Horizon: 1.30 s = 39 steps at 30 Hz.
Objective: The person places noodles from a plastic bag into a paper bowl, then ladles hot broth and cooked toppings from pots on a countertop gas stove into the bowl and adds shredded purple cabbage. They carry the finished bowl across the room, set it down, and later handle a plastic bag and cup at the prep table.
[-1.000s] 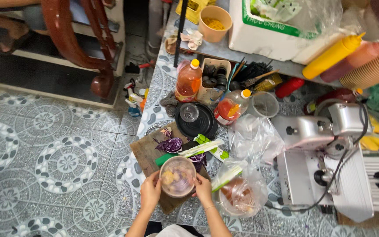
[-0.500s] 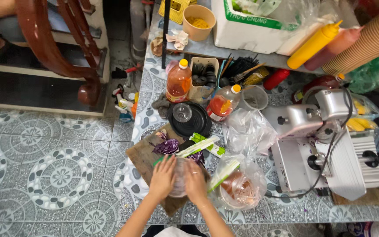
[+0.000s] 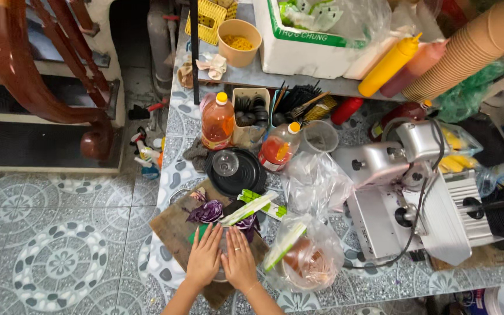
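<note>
My left hand (image 3: 204, 256) and my right hand (image 3: 240, 261) lie side by side, palms down, pressing on top of a round clear container (image 3: 223, 274) that is almost hidden under them. The container rests on a wooden cutting board (image 3: 173, 227) on the tiled counter. Just beyond my fingertips lie pieces of purple cabbage (image 3: 206, 211) and a green-and-white wrapped packet (image 3: 252, 207).
A black pan with a glass lid (image 3: 234, 170), two orange-liquid bottles (image 3: 217, 121), a clear plastic bag of food (image 3: 307, 256) and a metal slicer machine (image 3: 403, 192) crowd the counter. A foam box (image 3: 298, 35), squeeze bottles (image 3: 389, 64) and stacked paper cups (image 3: 468, 49) stand behind.
A second ago both hands cupped the container's sides with its purple contents showing; now both palms cover its top. The camera has shifted slightly.
</note>
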Available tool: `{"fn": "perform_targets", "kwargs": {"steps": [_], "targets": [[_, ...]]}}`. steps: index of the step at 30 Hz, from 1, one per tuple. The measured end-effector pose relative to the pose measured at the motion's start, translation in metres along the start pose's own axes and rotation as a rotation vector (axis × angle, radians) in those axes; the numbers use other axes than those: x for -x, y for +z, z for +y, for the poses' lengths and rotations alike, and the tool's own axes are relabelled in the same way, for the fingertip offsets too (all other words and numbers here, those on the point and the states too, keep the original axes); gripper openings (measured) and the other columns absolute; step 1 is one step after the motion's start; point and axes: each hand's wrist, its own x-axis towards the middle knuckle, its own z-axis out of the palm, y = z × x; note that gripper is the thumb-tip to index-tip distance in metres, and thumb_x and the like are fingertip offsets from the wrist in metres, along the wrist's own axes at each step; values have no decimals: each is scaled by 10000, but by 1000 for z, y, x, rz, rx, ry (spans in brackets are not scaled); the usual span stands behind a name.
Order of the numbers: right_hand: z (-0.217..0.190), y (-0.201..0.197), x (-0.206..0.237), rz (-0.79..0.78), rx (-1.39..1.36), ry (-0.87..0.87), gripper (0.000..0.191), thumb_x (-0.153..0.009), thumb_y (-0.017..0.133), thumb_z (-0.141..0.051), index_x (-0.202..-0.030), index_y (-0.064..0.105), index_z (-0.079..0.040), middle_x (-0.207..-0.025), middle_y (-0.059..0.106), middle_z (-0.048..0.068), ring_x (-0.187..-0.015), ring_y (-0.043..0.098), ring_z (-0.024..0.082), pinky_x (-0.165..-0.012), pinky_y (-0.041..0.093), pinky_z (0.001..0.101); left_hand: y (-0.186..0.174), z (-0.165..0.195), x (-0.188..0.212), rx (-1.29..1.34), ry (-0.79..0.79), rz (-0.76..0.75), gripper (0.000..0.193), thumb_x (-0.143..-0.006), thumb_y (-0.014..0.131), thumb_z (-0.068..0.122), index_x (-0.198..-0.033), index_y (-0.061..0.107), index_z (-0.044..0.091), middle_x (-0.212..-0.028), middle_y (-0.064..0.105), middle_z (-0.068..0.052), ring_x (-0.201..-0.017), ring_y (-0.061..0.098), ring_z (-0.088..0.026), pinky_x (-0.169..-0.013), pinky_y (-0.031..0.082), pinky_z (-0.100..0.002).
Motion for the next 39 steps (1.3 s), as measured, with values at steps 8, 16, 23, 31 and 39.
{"fn": "perform_targets", "kwargs": {"steps": [8,16,23,31,39], "targets": [[0,-10,24,72,57,-39,677,-1040,529,-339,-1576,328,21,-1649,288,282,-1540,247,448,-1254,191,535,10,20,17,37,-52,223,652,-911,572,303,-1455,429,-28,-1552,411,-204,-1489,314,-362,-1237,146,-544],[47,-54,21,87,-496,149,544,-978,691,-142,-1466,499,6,-1671,306,256,-1532,332,405,-1236,290,458,18,25,22,-83,-138,229,788,-817,646,435,-1443,421,13,-1553,352,-210,-1474,259,-406,-1211,136,-613],[202,-137,-61,159,-419,433,244,-885,657,-122,-1096,731,-26,-960,773,143,-826,775,295,-771,613,418,35,54,-8,-31,-136,385,597,-816,671,187,-1364,494,29,-1481,412,-242,-1441,326,-444,-1225,202,-631],[227,-88,-144,-443,158,482,379,-890,662,-408,-948,739,-42,-1048,717,218,-991,694,407,-865,550,531,79,74,-40,27,-152,499,552,-765,681,62,-1309,587,72,-1467,439,-254,-1406,379,-478,-1171,284,-583],[240,-75,-154,-151,98,419,225,-909,629,-273,-889,762,-92,-901,746,175,-851,711,391,-752,556,525,88,26,-29,-77,-250,578,530,-621,675,60,-1145,677,140,-1385,486,-239,-1313,448,-462,-1103,338,-564]]}}
